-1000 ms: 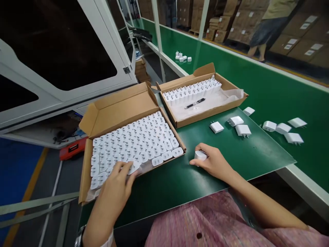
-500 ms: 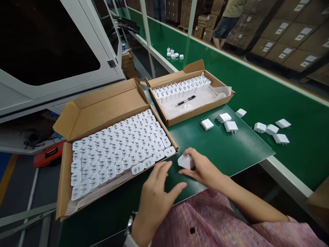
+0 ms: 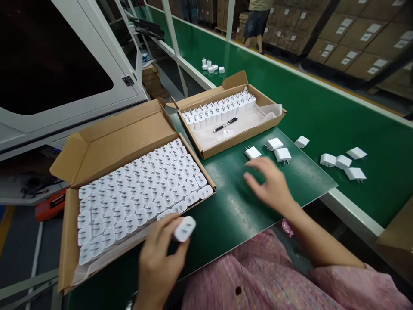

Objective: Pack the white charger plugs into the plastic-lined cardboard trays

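Observation:
A white plug-in charger (image 3: 185,228) is pinched between the thumb and fingers of my left hand (image 3: 161,254), at the front edge of the nearer box. That cardboard box (image 3: 69,241) holds rows of white chargers with their metal prongs up, and its front row is only partly filled. My right hand (image 3: 269,185) is empty, thumb and fingers apart, over the green table. Just beyond its fingertips lies a loose charger (image 3: 252,153). Two more, a charger (image 3: 274,144) and another charger (image 3: 282,155), lie to the right of it.
A second open box (image 3: 245,133) holds chargers at its back and a pen (image 3: 225,125) on its liner. Several chargers (image 3: 343,162) lie on the green conveyor (image 3: 322,116). A white machine (image 3: 129,92) stands left. Behind the conveyor are stacked cartons (image 3: 348,47) and a person (image 3: 256,21).
The charger has passed from my right hand to my left, which has moved left towards the nearer box. My right hand has let go and moved right and away, towards the loose chargers.

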### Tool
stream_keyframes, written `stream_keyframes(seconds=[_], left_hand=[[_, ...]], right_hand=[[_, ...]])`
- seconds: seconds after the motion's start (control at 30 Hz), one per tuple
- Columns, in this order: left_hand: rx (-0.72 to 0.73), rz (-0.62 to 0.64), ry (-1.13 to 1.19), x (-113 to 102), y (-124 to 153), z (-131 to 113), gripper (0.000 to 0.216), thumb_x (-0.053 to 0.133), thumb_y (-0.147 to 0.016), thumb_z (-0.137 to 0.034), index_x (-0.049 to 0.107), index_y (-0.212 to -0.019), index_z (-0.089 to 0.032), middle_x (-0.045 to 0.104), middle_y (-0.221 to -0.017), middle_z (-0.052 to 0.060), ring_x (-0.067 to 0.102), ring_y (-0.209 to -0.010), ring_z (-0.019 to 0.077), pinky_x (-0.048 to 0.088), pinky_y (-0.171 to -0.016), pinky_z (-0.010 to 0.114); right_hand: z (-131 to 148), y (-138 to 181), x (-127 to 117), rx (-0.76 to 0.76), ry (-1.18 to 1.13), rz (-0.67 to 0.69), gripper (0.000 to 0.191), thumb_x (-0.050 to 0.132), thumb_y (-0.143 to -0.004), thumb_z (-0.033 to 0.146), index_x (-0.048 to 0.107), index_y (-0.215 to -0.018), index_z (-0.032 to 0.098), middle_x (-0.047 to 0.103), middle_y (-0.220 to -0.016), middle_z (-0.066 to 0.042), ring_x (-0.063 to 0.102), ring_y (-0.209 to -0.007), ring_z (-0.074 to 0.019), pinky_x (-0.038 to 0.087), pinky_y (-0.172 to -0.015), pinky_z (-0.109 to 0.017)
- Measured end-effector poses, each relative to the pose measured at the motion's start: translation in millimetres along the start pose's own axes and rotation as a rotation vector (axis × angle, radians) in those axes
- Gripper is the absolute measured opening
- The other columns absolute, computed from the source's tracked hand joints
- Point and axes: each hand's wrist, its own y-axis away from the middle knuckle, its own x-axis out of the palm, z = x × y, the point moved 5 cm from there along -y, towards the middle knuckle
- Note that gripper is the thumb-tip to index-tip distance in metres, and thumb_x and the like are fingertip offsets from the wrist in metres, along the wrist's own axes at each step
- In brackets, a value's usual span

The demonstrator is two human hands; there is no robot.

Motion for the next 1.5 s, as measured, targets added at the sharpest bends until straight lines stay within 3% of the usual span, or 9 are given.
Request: stream_keyframes(seconds=[0.17, 0.3, 0.47, 0.63, 0.83, 1.03, 1.2, 1.3, 1.5], left_hand=[[-0.29, -0.102, -0.356, -51.4, 3.8, 51.0, 0.032, 0.062, -0.09, -0.038, 0.056, -0.117, -0.022, 0.064, -0.111, 0.01, 0.062, -0.105, 0.0286, 0.049, -0.097, 0.044], [-0.317, 0.077, -0.429, -57.1, 5.2, 70.7, 0.035, 0.056, -0.09, -0.049, 0.06, -0.113, -0.022, 0.066, -0.108, 0.01, 0.063, -0.104, 0.0302, 0.051, -0.089, 0.041], [-0.299, 0.352, -0.295, -50.4, 2.8, 70.6, 0.033, 0.045, -0.096, -0.047, 0.061, -0.114, -0.024, 0.063, -0.113, 0.007, 0.065, -0.078, 0.0171, 0.048, -0.062, 0.027], [-0.234, 0.45, -0.309, -40.7, 3.3, 68.9, 0.037, 0.037, -0.1, -0.04, 0.064, -0.115, -0.02, 0.063, -0.114, 0.009, 0.066, -0.088, 0.0187, 0.05, -0.069, 0.028], [-0.101, 0.142, -0.456, -23.0, 11.1, 31.5, 0.036, 0.057, -0.093, -0.042, 0.064, -0.116, -0.016, 0.063, -0.12, 0.014, 0.063, -0.103, 0.0289, 0.053, -0.084, 0.041], [0.157, 0.115, 0.009, 30.0, 15.1, -27.7, 0.032, 0.064, -0.09, -0.022, 0.057, -0.121, -0.016, 0.068, -0.106, 0.008, 0.062, -0.091, 0.0192, 0.054, -0.08, 0.032], [0.029, 0.127, 0.031, 24.5, 29.9, -7.8, 0.021, 0.067, -0.086, -0.019, 0.062, -0.106, -0.022, 0.07, -0.096, 0.002, 0.062, -0.085, 0.0173, 0.052, -0.073, 0.029], [-0.091, 0.083, 0.053, -3.2, 44.6, 16.7, 0.019, 0.066, -0.087, -0.024, 0.061, -0.105, -0.023, 0.069, -0.093, 0.001, 0.062, -0.078, 0.0148, 0.052, -0.069, 0.026], [-0.381, -0.12, -0.289, -98.2, 66.2, 74.6, 0.03, 0.065, -0.088, -0.04, 0.062, -0.114, -0.025, 0.067, -0.101, 0.004, 0.063, -0.08, 0.0165, 0.049, -0.059, 0.024]], right_hand=[[-118.4, -0.1, -34.7, 0.401, 0.527, -0.122, 0.057, 0.05, -0.093, 0.043, 0.044, -0.138, 0.009, 0.052, -0.127, -0.028, 0.048, -0.12, -0.0455, 0.042, -0.09, -0.058], [-138.7, 12.9, -29.7, 0.373, 0.452, -0.048, 0.048, 0.042, -0.096, 0.045, 0.045, -0.134, 0.017, 0.061, -0.118, -0.023, 0.058, -0.11, -0.0417, 0.046, -0.078, -0.053], [-112.7, 21.3, -22.8, 0.404, 0.242, -0.119, 0.049, 0.046, -0.094, 0.058, 0.049, -0.127, 0.021, 0.063, -0.115, -0.021, 0.065, -0.093, -0.0358, 0.047, -0.07, -0.047], [-80.6, 18.7, -17.1, 0.362, 0.089, -0.11, 0.039, 0.057, -0.091, 0.051, 0.055, -0.12, 0.025, 0.067, -0.104, -0.015, 0.064, -0.077, -0.027, 0.048, -0.067, -0.042], [12.5, 34.8, 28.7, 0.057, -0.291, 0.219, 0.018, 0.062, -0.092, 0.035, 0.067, -0.104, 0.023, 0.061, -0.108, -0.009, 0.062, -0.081, -0.0181, 0.051, -0.067, -0.032], [82.4, 43.6, 61.2, -0.058, -0.649, 0.536, 0.027, 0.066, -0.089, 0.042, 0.061, -0.107, 0.022, 0.062, -0.103, -0.005, 0.062, -0.081, -0.0146, 0.053, -0.068, -0.028], [-13.9, -13.4, 16.0, 0.04, 0.095, 0.012, 0.037, 0.061, -0.089, 0.046, 0.06, -0.112, 0.017, 0.063, -0.111, -0.015, 0.057, -0.106, -0.0299, 0.047, -0.09, -0.045], [-75.8, -32.7, 10.3, 0.055, 0.457, 0.036, 0.063, 0.063, -0.085, 0.053, 0.053, -0.131, 0.011, 0.057, -0.127, -0.023, 0.047, -0.122, -0.041, 0.038, -0.097, -0.056], [-130.5, -36.0, 15.0, -0.07, 0.614, 0.169, 0.044, 0.053, -0.093, 0.043, 0.061, -0.126, 0.015, 0.066, -0.114, -0.021, 0.052, -0.118, -0.0343, 0.029, -0.094, -0.049]])
